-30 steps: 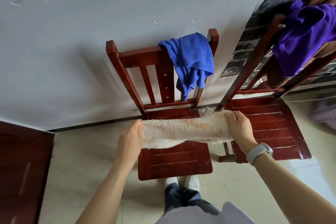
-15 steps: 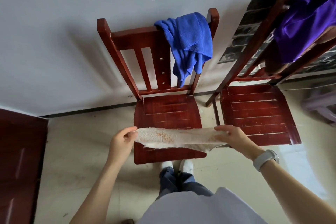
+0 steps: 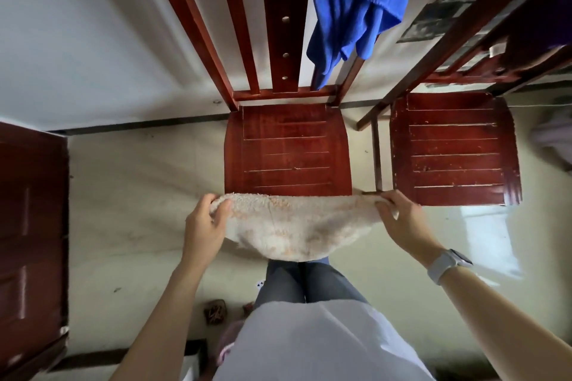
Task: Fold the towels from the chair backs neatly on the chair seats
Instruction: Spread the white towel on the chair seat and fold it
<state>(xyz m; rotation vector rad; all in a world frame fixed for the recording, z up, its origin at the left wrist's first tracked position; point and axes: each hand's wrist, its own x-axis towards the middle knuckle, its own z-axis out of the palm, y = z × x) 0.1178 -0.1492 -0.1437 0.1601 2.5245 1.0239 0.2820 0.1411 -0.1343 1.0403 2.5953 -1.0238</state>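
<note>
Since the earlier frames: cream towel (image 3: 294,227) has come nearer the person and lower, from over the seat to just in front of its front edge; blue towel (image 3: 356,6) and both chairs are unmoved, though the view has dropped closer.

Item, cream towel: stretched between two hands, middle sagging in a shallow curve toward the person's legs, upper edge level with the front rim of the left chair seat (image 3: 288,148). Not yet resting on any seat.

Item, left hand (image 3: 205,226): grip closed on the towel's left corner, thumb on top, fingers curled beneath.

Item, right hand (image 3: 402,221): grip pinching the right corner, fingers wrapped over the edge; pale watch (image 3: 445,266) on the wrist.

Item, blue towel: hanging from the left chair's back, unfolded.

Item, right chair seat (image 3: 452,148): bare slats. A purple cloth at the far right edge is too cropped to describe.

Handling note, judged: the step in hand is laying the towel flat for folding. Keep both corners level and taut, carry it forward over the left seat, lower the sagging middle first, then square the edges with the seat's rim before folding. A slack centre would likely bunch.
</note>
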